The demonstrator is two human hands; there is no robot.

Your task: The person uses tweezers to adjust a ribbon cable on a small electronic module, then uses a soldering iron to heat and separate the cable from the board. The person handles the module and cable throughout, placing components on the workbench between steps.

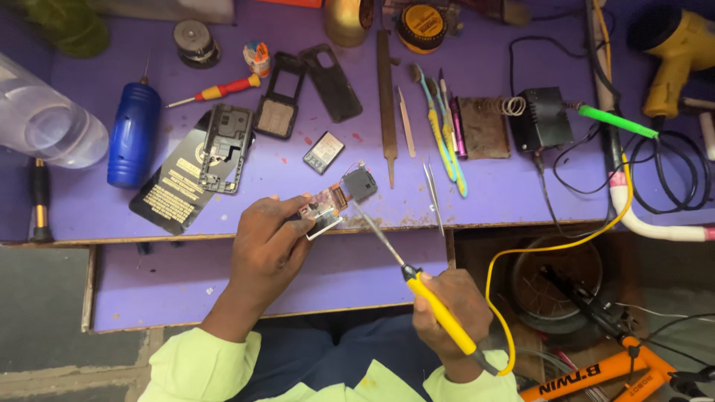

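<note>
Small circuit board (pixel 328 208) with attached flex module, pinned at front edge of purple counter (pixel 484 186) by left hand (pixel 268 242), fingers closed on it. Right hand (pixel 450 301) wrapped around yellow soldering iron (pixel 417 283) (tip at board). Soldering step in hand; next calls for steady tip, brief contact.

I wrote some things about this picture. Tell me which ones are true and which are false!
1. The right hand holds a soldering iron with a yellow handle. True.
2. The left hand is empty. False: it holds a small circuit board at the table edge.
3. The blue bottle lies on the purple table. True.
4. The red and yellow screwdriver is in the right hand. False: it lies on the table, near the blue bottle.
5. The iron's tip points toward the circuit board. True.
</note>
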